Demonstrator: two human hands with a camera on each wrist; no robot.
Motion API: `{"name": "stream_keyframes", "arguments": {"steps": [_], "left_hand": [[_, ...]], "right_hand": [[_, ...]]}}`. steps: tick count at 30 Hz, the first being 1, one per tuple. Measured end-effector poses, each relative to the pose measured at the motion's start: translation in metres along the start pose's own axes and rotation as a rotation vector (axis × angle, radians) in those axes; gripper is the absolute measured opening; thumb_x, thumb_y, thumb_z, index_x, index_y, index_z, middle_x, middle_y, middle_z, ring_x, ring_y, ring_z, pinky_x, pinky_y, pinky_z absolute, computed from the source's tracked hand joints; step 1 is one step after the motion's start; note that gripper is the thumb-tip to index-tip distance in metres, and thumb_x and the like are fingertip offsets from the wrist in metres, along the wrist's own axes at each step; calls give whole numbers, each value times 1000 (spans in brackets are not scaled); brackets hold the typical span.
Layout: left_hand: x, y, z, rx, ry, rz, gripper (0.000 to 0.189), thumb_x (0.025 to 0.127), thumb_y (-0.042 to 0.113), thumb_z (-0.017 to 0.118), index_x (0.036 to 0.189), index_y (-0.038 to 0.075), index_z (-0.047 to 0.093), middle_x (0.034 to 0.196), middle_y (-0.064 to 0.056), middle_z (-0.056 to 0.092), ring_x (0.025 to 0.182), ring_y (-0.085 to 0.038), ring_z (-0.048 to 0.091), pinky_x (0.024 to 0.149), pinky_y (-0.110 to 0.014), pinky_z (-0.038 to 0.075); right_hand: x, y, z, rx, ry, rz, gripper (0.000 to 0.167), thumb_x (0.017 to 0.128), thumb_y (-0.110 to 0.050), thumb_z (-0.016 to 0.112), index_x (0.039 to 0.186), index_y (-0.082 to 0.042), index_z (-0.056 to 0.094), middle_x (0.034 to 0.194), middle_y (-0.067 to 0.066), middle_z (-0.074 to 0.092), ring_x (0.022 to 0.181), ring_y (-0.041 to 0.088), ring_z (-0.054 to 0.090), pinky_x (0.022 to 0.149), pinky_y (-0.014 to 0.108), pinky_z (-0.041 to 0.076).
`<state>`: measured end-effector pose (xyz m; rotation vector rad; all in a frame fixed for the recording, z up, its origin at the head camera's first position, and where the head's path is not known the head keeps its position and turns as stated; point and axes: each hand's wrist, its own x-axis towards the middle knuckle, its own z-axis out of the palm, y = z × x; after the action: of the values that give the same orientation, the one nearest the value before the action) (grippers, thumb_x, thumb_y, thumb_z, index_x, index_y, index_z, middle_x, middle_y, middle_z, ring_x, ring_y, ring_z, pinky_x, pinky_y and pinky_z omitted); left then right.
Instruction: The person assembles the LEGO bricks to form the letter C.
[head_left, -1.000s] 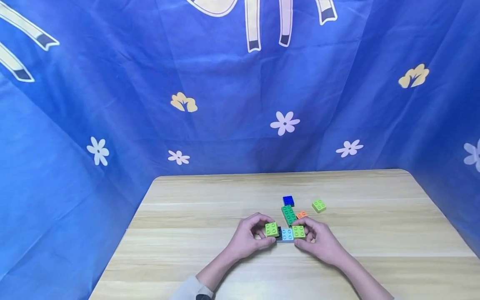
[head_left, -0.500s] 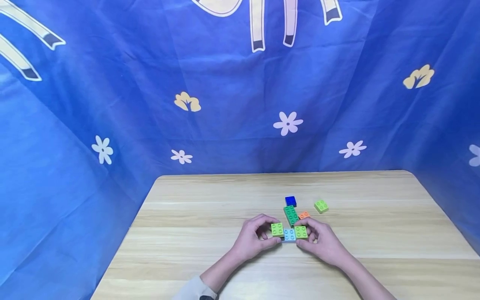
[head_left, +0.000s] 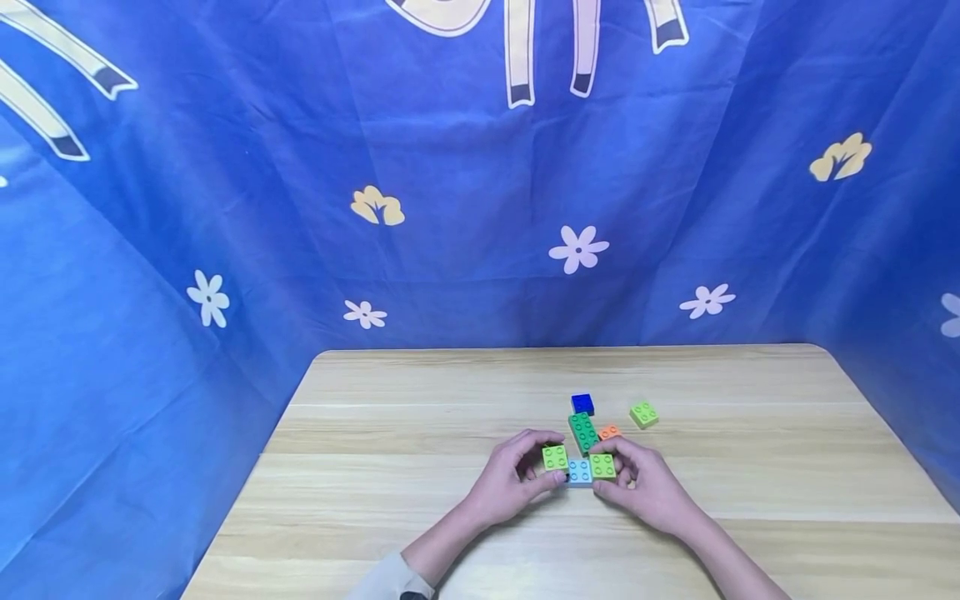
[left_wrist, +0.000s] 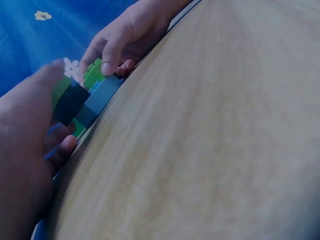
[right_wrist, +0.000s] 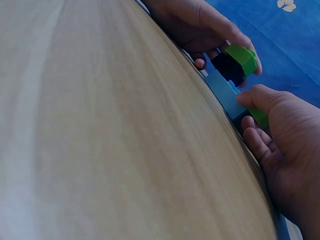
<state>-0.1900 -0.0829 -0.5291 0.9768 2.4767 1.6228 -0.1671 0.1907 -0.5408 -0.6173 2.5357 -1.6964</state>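
My left hand (head_left: pixel 512 479) holds a lime-green brick (head_left: pixel 555 457) that sits on top of a black brick (left_wrist: pixel 71 104). In the right wrist view this pair is tilted, just above the left part of a light blue brick (head_left: pixel 579 472). Whether the black brick touches the blue one is hard to tell. The blue brick lies on the table, and a second lime-green brick (head_left: pixel 603 466) is on its right end. Thumb and fingers of my right hand (head_left: pixel 641 485) grip that end. Fingers partly hide both lime-green bricks in the wrist views.
Behind the hands lie a green brick (head_left: pixel 583 432), a dark blue brick (head_left: pixel 582 404), an orange brick (head_left: pixel 609 432) partly behind the right hand, and a loose lime-green brick (head_left: pixel 643 414). A blue patterned cloth (head_left: pixel 450 275) hangs along the back of the wooden table (head_left: pixel 390 417).
The left hand has moved right with its lime-green and black bricks, closer to the light blue brick. The right hand keeps its grip. The head view has shifted slightly.
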Motion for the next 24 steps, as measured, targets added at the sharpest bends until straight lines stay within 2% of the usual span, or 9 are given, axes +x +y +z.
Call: {"name": "stream_keyframes", "arguments": {"steps": [4, 6, 13, 18, 24], "left_hand": [[0, 0, 1, -8, 19, 12, 38, 97, 27, 79, 132, 19, 70, 95, 5, 66, 74, -10, 56, 63, -22, 51], [0, 1, 1, -8, 28, 13, 37, 97, 26, 80, 131, 18, 71, 93, 3, 67, 73, -9, 56, 62, -22, 51], [0, 5, 2, -6, 24, -16, 37, 95, 29, 81, 129, 18, 73, 105, 4, 73, 74, -11, 57, 62, -21, 49], [0, 6, 2, 14, 31, -42, 37, 92, 31, 84, 126, 23, 74, 105, 9, 74, 74, -10, 58, 63, -21, 50], [0, 4, 3, 20, 40, -46, 36, 90, 30, 86, 123, 21, 76, 104, 8, 75, 74, -9, 60, 63, -23, 53]], "right_hand": [[0, 1, 0, 7, 0, -2, 41, 85, -12, 88, 122, -15, 70, 85, 2, 59, 67, 8, 56, 58, 24, 50], [0, 1, 0, 9, 1, -3, 41, 85, -12, 88, 122, -14, 70, 85, 2, 59, 67, 8, 56, 58, 24, 50], [0, 1, 0, 10, 0, -3, 42, 85, -11, 88, 123, -14, 70, 85, 2, 60, 66, 8, 56, 58, 25, 51], [0, 1, 1, 9, 3, -1, 42, 85, -11, 88, 123, -15, 70, 85, 2, 60, 66, 8, 56, 58, 25, 51], [0, 1, 1, 8, -1, 0, 41, 86, -12, 88, 123, -15, 70, 85, 3, 60, 67, 9, 56, 58, 25, 51]]}}
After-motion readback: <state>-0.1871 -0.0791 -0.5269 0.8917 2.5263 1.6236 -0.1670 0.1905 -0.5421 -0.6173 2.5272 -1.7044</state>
